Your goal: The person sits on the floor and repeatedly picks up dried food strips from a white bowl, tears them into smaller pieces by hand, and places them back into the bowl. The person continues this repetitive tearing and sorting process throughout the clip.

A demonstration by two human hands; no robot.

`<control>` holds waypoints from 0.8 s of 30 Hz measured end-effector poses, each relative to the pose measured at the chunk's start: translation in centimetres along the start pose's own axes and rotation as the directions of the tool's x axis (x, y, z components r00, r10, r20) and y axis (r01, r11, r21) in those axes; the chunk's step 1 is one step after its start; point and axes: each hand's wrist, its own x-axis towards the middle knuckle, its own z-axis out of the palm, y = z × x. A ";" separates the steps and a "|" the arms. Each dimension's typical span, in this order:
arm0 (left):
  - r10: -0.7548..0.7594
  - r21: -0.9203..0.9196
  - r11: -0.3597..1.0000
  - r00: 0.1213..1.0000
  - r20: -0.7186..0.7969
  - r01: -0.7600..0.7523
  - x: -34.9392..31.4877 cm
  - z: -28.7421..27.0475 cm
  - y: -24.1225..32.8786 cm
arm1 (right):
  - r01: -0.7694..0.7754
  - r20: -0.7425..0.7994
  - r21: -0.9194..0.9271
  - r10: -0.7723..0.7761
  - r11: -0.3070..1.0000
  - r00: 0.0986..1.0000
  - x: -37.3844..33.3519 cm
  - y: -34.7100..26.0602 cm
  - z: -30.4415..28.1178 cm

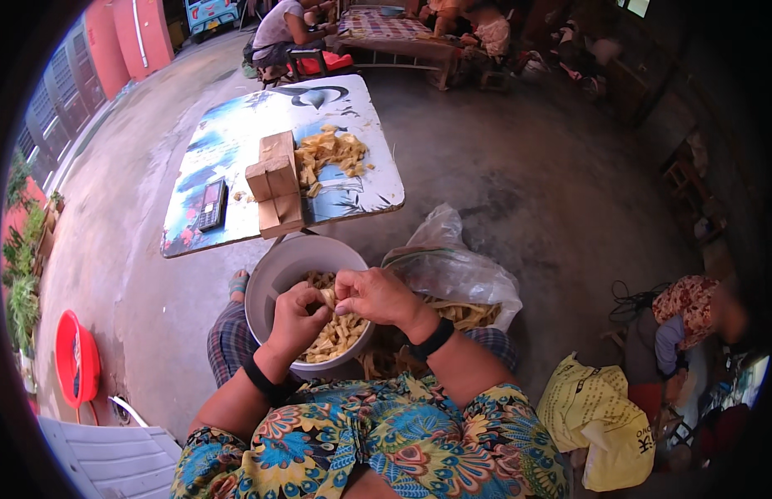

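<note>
Over the pale round bucket between my knees, both hands meet with their fingertips close together. My left hand is pinched closed at one end of a small pale yellow strip. From the other side, the thumb and fingers of my right hand pinch the same strip. Fingers partly cover it, so its full shape is hidden. Beneath my hands, many short yellowish-brown pieces lie in the bucket. Longer strips of similar colour spill from a clear plastic bag just right of the bucket.
Ahead stands a low picture-printed table holding wooden blocks, a heap of yellowish scraps and a keypad phone. A red basin is at left, a yellow sack at right. Other people sit farther off and at right.
</note>
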 end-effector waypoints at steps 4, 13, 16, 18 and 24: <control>-0.340 -0.305 0.843 0.879 0.335 0.442 -0.3 -0.7 -0.3 | -0.066 0.141 0.251 0.031 0.966 0.990 0.3 0.8 -0.2; -0.380 -0.451 0.640 0.767 0.517 0.622 1.2 -4.9 1.7 | -0.092 0.082 0.816 0.043 0.571 0.996 0.8 2.5 -2.9; -0.299 -0.380 0.681 0.711 0.636 0.626 2.3 -5.9 1.4 | -0.011 -0.042 0.819 0.080 0.574 0.996 0.5 1.9 -3.1; -0.098 -0.357 0.752 0.630 0.770 0.554 3.3 -7.6 0.5 | -0.027 -0.011 0.808 0.060 0.589 0.998 1.0 1.7 -3.4; -0.059 -0.543 0.631 0.732 0.679 0.554 5.2 -6.9 -0.6 | -0.092 0.096 0.774 0.028 0.627 0.995 3.1 0.9 -1.2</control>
